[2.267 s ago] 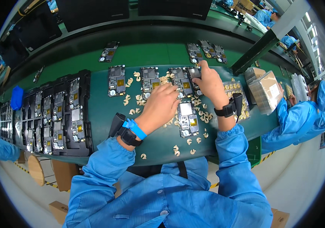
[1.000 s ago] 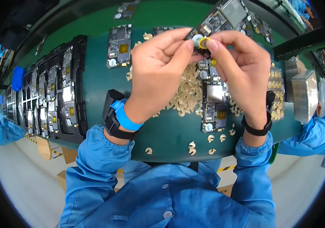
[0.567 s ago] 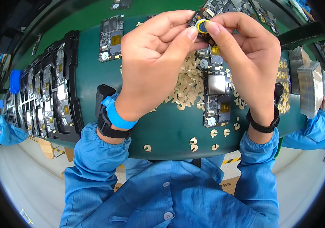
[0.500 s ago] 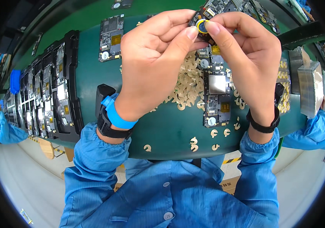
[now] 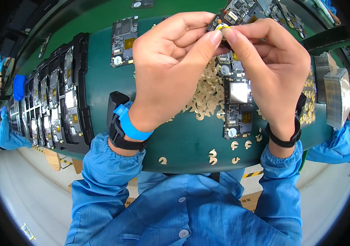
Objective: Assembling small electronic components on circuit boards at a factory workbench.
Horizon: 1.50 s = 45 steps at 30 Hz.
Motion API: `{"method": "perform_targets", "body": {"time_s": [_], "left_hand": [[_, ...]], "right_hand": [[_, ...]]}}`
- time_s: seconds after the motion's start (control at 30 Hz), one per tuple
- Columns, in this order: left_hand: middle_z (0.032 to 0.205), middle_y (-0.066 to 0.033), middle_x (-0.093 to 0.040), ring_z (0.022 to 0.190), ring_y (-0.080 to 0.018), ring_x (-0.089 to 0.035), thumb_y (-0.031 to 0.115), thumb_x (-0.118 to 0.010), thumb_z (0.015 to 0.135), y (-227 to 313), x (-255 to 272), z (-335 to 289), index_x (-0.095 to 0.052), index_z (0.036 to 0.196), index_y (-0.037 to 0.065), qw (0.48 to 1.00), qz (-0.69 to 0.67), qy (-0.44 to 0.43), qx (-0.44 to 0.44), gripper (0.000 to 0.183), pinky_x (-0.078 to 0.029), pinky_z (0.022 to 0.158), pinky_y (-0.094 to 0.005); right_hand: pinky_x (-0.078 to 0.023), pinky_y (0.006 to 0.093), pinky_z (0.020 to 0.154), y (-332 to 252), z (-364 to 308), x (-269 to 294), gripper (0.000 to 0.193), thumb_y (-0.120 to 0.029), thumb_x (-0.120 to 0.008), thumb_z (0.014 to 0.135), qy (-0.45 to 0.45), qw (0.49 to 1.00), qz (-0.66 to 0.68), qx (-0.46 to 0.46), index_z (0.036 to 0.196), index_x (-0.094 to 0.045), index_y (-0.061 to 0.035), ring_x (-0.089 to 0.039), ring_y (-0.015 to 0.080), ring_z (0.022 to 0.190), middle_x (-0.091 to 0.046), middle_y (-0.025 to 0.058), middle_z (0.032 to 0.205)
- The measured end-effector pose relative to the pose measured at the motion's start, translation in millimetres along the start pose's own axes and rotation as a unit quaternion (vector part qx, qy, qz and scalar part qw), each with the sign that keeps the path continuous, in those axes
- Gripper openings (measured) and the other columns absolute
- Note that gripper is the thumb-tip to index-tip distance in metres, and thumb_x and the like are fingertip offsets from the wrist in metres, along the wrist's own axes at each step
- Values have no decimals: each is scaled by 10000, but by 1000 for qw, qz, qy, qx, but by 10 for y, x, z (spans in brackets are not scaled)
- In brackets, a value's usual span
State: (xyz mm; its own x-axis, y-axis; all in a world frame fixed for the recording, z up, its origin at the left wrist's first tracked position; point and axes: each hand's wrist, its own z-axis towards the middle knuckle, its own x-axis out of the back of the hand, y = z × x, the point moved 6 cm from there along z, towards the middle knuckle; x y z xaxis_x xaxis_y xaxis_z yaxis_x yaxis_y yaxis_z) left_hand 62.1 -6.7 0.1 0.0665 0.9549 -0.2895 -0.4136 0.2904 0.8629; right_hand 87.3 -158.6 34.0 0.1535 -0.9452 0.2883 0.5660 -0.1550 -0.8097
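Smooth green work table [image 5: 175, 147] spreads under the two bare hands, which are close together, thumb tips almost meeting. Left hand [image 5: 162, 69] pinches the near end of a black circuit board with grey metal covers [image 5: 240, 13], held tilted; right hand [image 5: 276, 65] has its thumb at a small round part with yellow rim [image 5: 223, 26] on that end. How the fingers behind grip, I cannot tell. If the thumbs press unevenly, the round part could perhaps slip off or sit crooked; pressing too hard could strain the board. Dropped, it might be lost in the heap of cream C-shaped flat pieces [image 5: 205, 98], seen between the hands. The thumbs cover much of the part. Just beside this heap lies another black board with silver square plate [image 5: 238, 108]. Farther left is a black plastic tray [image 5: 82, 78] bearing boards; at the right, a clear plastic box [image 5: 335, 98].
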Motion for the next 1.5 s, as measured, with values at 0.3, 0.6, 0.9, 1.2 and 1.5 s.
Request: {"method": "perform_targets", "body": {"time_s": [0.3, 0.6, 0.9, 1.2, 1.5], "left_hand": [[1177, -228, -705, 1062, -281, -720, -66, -598, 998, 2, 15, 8, -587, 1246, -134, 1000, 3, 6, -5, 257, -635, 941, -412], [1128, -201, -723, 1009, -230, -727, -66, -604, 989, -20, 23, -10, -607, 1213, -129, 1000, -21, 17, -6, 233, -635, 888, -350], [1145, -215, -718, 1027, -261, -732, -48, -612, 991, -28, 59, 7, -602, 1207, -125, 998, -28, 46, 33, 230, -651, 900, -398], [1141, -199, -723, 1000, -235, -735, -26, -612, 994, -31, 90, 8, -614, 1205, -109, 997, -31, 67, 39, 227, -663, 859, -398], [1130, -197, -722, 992, -238, -737, -36, -601, 992, -35, 123, 14, -617, 1207, -102, 995, -27, 70, 61, 225, -663, 861, -400]], "right_hand": [[-447, 140, 570, -19, -11, -7, 59, 16, -750, 931, 29, 998, -39, 45, 972, -723, 49, -644, 25, 688, -719, 28, 841], [-569, 193, 693, -1, -26, -38, 70, 36, -725, 943, 15, 999, -30, 15, 984, -695, 83, -742, 129, 826, -719, 63, 897], [-465, 155, 590, -14, -30, -33, 83, 22, -731, 940, 26, 997, -69, 34, 1016, -717, 52, -635, 24, 709, -723, 39, 908], [-369, 147, 547, 71, -7, 65, 195, 24, -769, 913, 81, 996, -43, 20, 951, -581, -8, -532, -16, 664, -599, -31, 775], [-397, 191, 500, 251, 36, 25, 276, -193, -781, 943, 22, 985, 71, -155, 937, -535, -70, -532, 47, 544, -689, 35, 829]]}}
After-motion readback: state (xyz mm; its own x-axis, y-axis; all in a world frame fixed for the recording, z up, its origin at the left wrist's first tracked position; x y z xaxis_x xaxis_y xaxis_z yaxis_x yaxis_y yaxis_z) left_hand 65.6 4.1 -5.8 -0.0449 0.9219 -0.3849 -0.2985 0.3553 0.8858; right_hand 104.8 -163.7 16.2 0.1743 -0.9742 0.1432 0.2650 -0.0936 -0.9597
